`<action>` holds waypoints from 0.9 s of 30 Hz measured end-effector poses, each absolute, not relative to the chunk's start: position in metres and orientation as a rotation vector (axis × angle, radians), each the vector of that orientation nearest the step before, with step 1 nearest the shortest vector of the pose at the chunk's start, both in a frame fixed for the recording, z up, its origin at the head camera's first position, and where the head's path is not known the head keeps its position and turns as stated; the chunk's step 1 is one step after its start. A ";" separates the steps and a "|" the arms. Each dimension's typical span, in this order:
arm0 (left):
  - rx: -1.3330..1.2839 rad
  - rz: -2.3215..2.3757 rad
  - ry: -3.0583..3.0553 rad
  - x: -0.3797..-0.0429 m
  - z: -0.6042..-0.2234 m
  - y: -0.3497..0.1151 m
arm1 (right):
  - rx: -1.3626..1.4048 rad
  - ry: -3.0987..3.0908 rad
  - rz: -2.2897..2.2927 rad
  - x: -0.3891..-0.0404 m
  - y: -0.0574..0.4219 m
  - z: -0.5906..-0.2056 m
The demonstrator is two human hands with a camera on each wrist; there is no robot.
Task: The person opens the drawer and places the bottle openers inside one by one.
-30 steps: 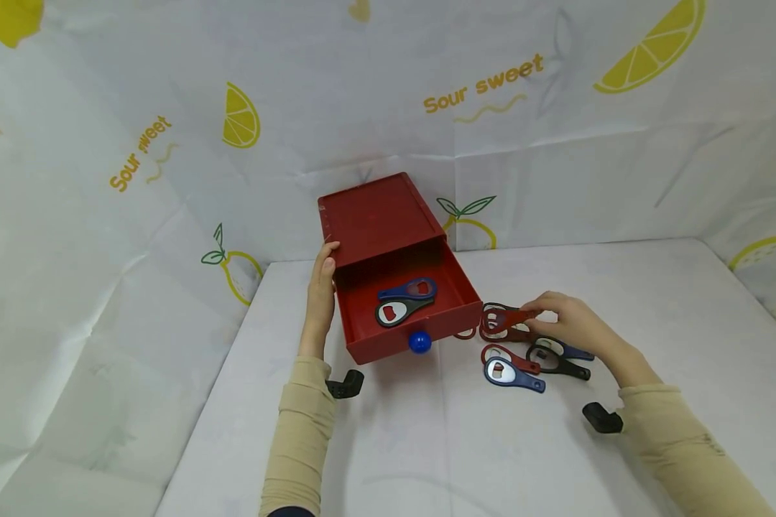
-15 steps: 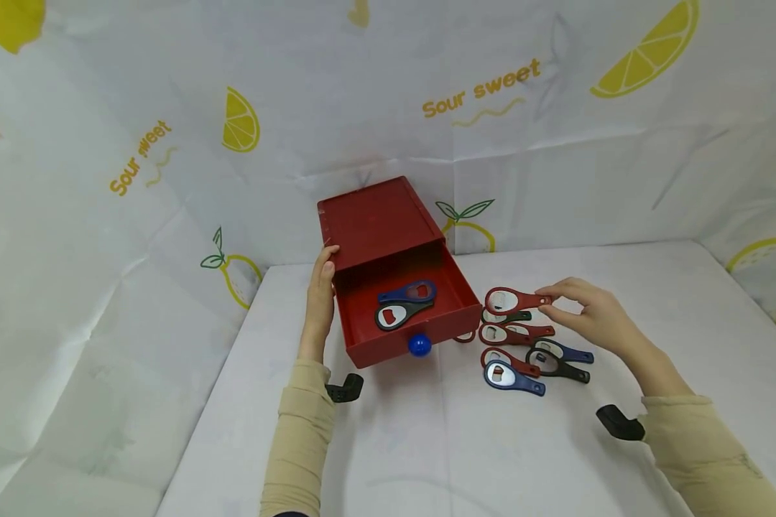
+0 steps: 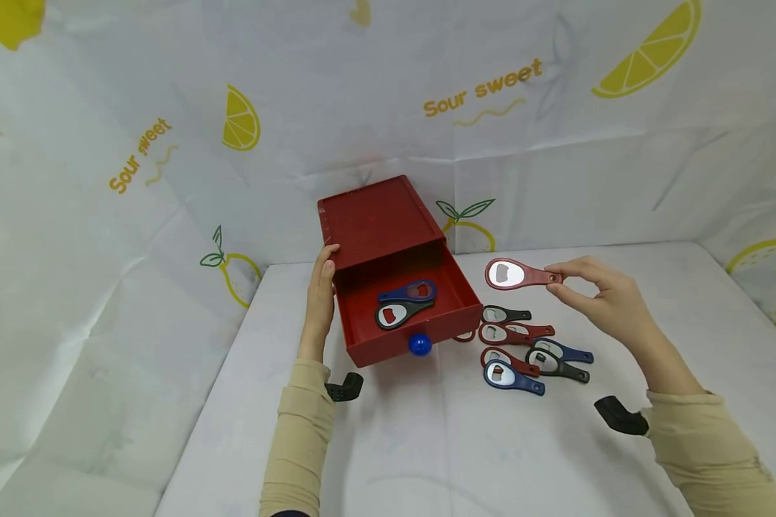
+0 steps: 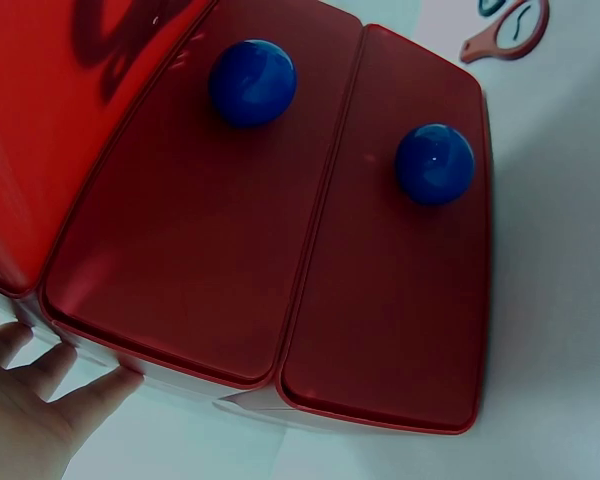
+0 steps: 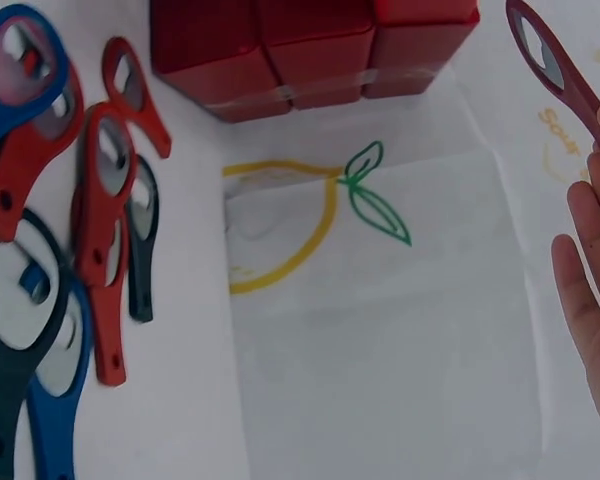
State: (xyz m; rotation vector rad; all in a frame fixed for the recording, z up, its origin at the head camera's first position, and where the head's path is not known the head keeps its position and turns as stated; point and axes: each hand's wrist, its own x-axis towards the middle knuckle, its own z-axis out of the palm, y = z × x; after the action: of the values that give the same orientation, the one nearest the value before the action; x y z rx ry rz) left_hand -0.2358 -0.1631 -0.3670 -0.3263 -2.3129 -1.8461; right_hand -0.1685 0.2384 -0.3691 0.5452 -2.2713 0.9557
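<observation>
My right hand [image 3: 611, 298] pinches the handle end of a red bottle opener [image 3: 520, 276] between thumb and fingers, holding it raised above the table to the right of a red drawer cabinet [image 3: 381, 219]. That opener [image 5: 560, 75] also shows in the right wrist view. The cabinet's top drawer [image 3: 388, 347] is pulled out; inside lie a blue bottle opener [image 3: 397, 293] and a black one [image 3: 410, 309]. My left hand [image 3: 319, 305] rests against the cabinet's left side, fingertips [image 4: 120, 380] touching the wall in the left wrist view.
Several red, blue and black bottle openers [image 3: 516, 384] lie loosely piled on the white table [image 3: 388, 445] right of the drawer. Below the open drawer, lower drawers with blue knobs [image 4: 435, 163] are closed. A white lemon-print sheet [image 3: 556, 187] hangs close behind the cabinet.
My right hand has lifted the red bottle opener off the pile, up and away from the others, uncovering a black one. The left hand and the cabinet stay as they were.
</observation>
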 end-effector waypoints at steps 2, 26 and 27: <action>-0.324 -1.845 -2.315 -0.236 -0.367 -0.163 | 0.527 -2.237 0.963 -0.169 0.235 -0.364; -0.330 -1.859 -2.299 -0.237 -0.368 -0.163 | 0.881 -2.129 1.056 -0.192 0.163 -0.328; -0.326 -1.856 -2.300 -0.238 -0.368 -0.163 | 0.894 -2.145 1.051 -0.193 0.160 -0.328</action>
State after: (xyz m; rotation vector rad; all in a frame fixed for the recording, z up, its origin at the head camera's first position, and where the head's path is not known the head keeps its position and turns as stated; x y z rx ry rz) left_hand -0.2375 -0.1631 -0.3679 -0.3259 -2.3000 -1.8563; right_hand -0.1929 0.1598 -0.3275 0.8938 -2.1449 1.0508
